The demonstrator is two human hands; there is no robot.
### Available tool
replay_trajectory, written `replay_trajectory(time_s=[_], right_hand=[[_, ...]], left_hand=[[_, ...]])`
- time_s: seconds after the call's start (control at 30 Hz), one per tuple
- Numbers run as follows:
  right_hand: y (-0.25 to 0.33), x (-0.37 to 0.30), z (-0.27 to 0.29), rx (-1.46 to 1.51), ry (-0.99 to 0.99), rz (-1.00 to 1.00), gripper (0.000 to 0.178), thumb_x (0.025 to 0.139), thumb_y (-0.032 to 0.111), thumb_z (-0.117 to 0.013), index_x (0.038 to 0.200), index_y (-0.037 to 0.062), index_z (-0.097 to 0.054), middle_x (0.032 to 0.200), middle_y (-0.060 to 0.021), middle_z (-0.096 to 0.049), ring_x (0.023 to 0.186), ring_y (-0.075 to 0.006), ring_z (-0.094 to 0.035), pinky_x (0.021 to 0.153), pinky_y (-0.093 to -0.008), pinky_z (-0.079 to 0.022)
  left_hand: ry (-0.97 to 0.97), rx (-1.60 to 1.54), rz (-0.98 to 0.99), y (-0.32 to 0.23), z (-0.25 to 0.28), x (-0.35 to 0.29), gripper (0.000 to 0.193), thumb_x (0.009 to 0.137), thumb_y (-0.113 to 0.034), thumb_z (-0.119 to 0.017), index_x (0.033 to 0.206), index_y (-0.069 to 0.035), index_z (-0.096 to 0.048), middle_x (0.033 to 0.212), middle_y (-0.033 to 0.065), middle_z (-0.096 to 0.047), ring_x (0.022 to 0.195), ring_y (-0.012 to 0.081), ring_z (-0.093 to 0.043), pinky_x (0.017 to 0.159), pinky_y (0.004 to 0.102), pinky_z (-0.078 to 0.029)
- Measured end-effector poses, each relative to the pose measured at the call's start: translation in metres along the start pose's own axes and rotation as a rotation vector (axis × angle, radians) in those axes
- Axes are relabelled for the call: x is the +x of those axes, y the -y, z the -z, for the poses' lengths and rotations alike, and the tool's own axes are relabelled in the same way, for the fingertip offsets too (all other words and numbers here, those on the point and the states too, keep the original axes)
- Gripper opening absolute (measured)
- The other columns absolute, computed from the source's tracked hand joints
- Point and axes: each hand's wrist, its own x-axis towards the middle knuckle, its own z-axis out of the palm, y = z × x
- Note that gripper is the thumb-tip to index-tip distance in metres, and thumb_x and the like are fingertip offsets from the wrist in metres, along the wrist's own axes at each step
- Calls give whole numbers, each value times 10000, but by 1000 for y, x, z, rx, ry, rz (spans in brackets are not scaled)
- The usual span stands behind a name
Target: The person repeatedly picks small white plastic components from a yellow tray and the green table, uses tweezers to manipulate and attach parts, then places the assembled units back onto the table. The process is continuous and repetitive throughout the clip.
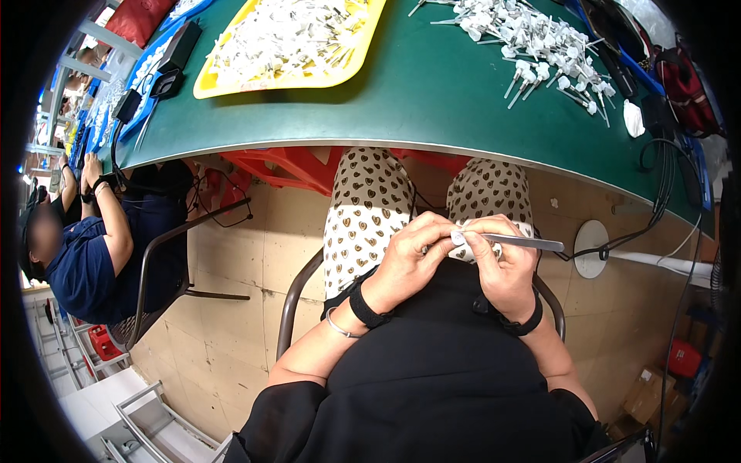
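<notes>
Over my lap, my two hands meet close together. My left hand (414,258) is closed, its thumb and fingertips pinching a small white piece (458,238), whose finer shape is too small to make out. My right hand (505,266) grips a pair of grey metal tweezers (529,241), with their blunt end sticking out to the right. The tips of the tweezers are hidden by my fingers near the white piece. Both wrists carry black bands.
On the green table (432,108) ahead stand a yellow tray (370,46) heaped with small white parts and a loose pile of white parts with thin stems (532,46). A co-worker (100,247) sits at left. Cables (664,185) hang at right beside a white stand (591,248).
</notes>
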Motion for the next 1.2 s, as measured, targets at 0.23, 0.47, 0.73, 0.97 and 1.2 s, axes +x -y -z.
replay_trajectory(time_s=[0.23,0.47,0.73,0.97,1.2], right_hand=[[0,4,2,-165,71,189,50,883,8,-711,916,2,-673,849,-117,-688,757,-273,-654,688,-374,-529],[-7,-7,2,338,-45,-146,132,943,7,-695,1072,-19,-681,1004,-87,-693,832,-129,-653,715,-268,-537],[-9,-9,9,464,-49,-339,149,966,35,-683,1100,-26,-660,1013,-67,-705,872,-105,-667,770,-233,-540],[-5,-5,14,578,-123,-353,143,992,55,-651,1107,-29,-636,1006,-85,-714,904,-132,-700,826,-264,-574],[-12,-4,21,570,-183,-308,145,995,72,-655,1101,-26,-640,992,-84,-713,875,-131,-697,821,-270,-583]], left_hand=[[35,27,-9,1,3,1,169,878,16,-727,1047,7,-718,979,113,-694,893,229,-668,758,317,-538],[-11,-98,34,1,7,4,150,897,12,-705,1044,-7,-726,985,90,-697,877,195,-669,752,303,-539],[14,-153,105,-3,6,5,148,951,-14,-678,1087,33,-708,1045,91,-680,919,150,-684,808,279,-585],[5,-137,39,-19,13,15,145,944,27,-663,1086,42,-689,1100,118,-653,927,179,-699,812,289,-610],[-364,89,-239,-97,82,104,178,956,9,-647,1129,46,-669,1214,138,-652,957,150,-672,826,280,-547]])
